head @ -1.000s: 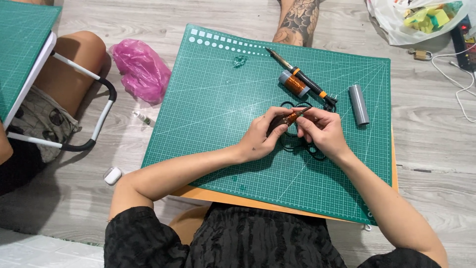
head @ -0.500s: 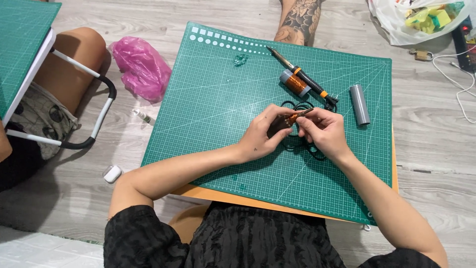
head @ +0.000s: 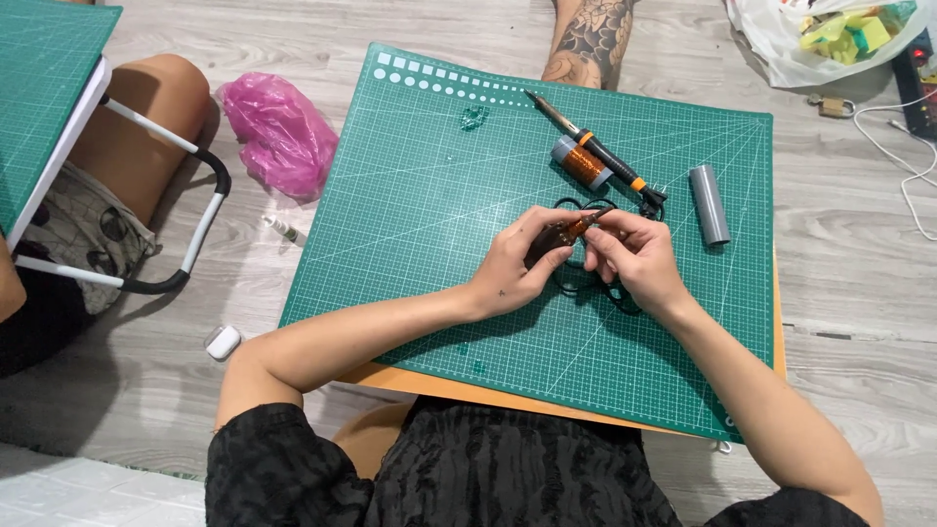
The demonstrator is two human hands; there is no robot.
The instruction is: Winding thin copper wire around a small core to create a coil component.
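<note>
From the head view, both hands meet over the middle of a green cutting mat [head: 429, 224] that lies on a grey wood floor. The left hand [head: 522, 263] curls its fingers around a small dark part [head: 549, 241], gripping it. The right hand [head: 634, 259] pinches narrow on a thin copper-coloured piece [head: 584, 222] at the far end of that part; what exactly it is, I cannot tell. Black wire [head: 607, 290] loops on the mat under and between the hands.

Just beyond the hands lie a soldering iron [head: 590, 149] running from far left to near right, a copper coil [head: 582, 163] touching it, and a grey tube [head: 710, 204] to the right, apart from the rest. A small clear item [head: 474, 117] sits far on the mat.

Left of the mat are a pink bag [head: 278, 132] and, near, a white case [head: 223, 342]. Another person's tattooed leg [head: 590, 39] shows at the far edge.
</note>
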